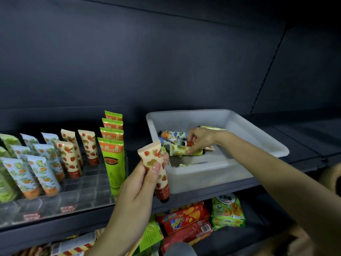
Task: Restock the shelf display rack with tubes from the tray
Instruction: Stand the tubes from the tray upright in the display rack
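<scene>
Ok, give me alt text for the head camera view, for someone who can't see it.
A person's left hand holds a strawberry-print tube cap-down beside a clear display rack of tubes, while the right hand reaches into a white tray, a fingertip on a yellow floral tube.

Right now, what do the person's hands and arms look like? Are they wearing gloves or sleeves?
No gloves and no sleeves in view. The left hand and right hand are bare, with no rings or bracelets showing. The left thumbnail is longish and rounded, with pale pink polish. The left forearm and right forearm are uncovered, and no watch shows.
</scene>
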Demonstrator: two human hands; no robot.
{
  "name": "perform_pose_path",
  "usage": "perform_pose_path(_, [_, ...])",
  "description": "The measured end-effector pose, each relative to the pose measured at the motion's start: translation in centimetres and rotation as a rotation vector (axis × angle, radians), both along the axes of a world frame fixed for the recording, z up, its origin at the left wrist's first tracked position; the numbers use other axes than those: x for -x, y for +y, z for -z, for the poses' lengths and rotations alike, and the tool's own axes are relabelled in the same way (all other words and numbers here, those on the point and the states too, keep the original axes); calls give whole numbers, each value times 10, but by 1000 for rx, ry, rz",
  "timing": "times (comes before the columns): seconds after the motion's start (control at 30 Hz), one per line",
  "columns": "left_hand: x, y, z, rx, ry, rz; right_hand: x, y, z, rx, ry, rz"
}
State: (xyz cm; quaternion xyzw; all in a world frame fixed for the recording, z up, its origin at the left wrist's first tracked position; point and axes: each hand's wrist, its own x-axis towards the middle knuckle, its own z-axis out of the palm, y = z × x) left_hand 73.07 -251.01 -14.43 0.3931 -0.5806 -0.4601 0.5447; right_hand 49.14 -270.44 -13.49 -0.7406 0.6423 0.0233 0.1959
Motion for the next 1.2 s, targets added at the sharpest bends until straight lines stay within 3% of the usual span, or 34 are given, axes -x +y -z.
perform_pose_path(0.5, [-2, -6, 5, -23, 42, 39, -10, 8, -4, -214, 102, -16])
perform_pose_path(0.83, [-2, -6, 4, -22, 61, 42, -10, 14, -4, -242, 6, -38])
perform_pose_path(1.2, [-5, -11, 5, -17, 65, 77, -2, 35, -20, -194, -262, 107])
